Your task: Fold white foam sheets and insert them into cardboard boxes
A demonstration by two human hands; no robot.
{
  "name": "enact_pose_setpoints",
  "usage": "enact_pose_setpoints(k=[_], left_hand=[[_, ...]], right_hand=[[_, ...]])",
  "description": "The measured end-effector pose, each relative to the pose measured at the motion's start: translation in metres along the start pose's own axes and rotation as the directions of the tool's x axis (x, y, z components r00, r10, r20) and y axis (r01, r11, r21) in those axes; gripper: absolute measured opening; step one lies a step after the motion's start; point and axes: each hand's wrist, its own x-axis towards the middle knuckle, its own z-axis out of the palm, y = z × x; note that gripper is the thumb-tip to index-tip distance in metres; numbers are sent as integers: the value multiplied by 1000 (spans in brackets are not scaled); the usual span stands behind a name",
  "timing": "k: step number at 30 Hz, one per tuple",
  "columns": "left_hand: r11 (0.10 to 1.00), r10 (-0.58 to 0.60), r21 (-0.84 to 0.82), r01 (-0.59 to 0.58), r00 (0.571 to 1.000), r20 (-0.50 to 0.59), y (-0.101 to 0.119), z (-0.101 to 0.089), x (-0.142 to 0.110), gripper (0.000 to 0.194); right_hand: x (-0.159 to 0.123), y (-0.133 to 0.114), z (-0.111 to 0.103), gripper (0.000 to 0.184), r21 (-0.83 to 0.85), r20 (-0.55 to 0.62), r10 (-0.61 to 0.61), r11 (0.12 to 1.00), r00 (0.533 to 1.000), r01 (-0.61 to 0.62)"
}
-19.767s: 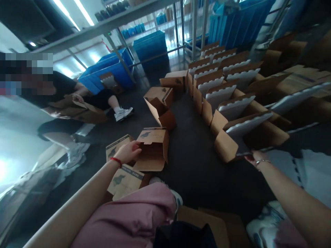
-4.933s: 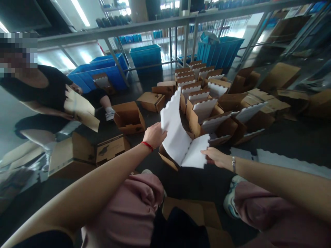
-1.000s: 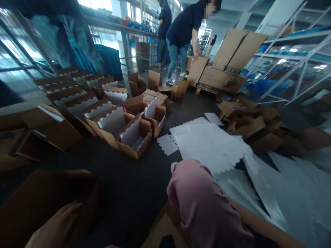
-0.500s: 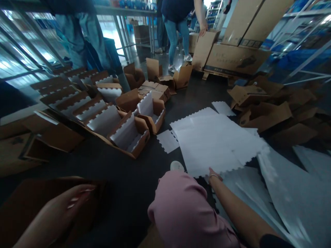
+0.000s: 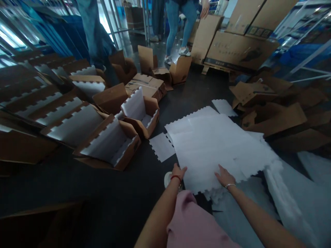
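Two bare hands reach out low over the floor! The left hand [image 5: 178, 173], red string bracelet [image 5: 176, 178] at its wrist, sets its open fingers [image 5: 182, 168] against the near edge of a stack of white scalloped foam sheets [image 5: 217, 144], while the right hand [image 5: 224, 177], silver bangle [image 5: 230, 185] on show, lies spread flat on the same stack. Neither hand is clenched or visibly grasping; they seem to be pressing to keep the pile squared. The stack sits on the dark floor [image 5: 144, 182], right in front of the person's pink trousers [image 5: 191, 230], within easy reach. To the left, open cardboard boxes [image 5: 129, 151] stand with notched white liners [image 5: 134, 105] upright inside, apparently braced by the walls. A loose foam offcut [image 5: 162, 147] lies just beside the stack, and a co-worker's jeans [image 5: 178, 24] stand beyond.
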Motion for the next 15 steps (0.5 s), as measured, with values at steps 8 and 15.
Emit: enact_pose_setpoints(k=[8,15], left_hand=[[929,315,163,-332,941,124,93,59,-11,66],[965,167,195,-176,984,60,75,32,10,39]], right_hand=[[57,-13,-33,58,-31,254,-242,966,936,258],[70,-16,-21,63,-17,260,-233,969,937,245]])
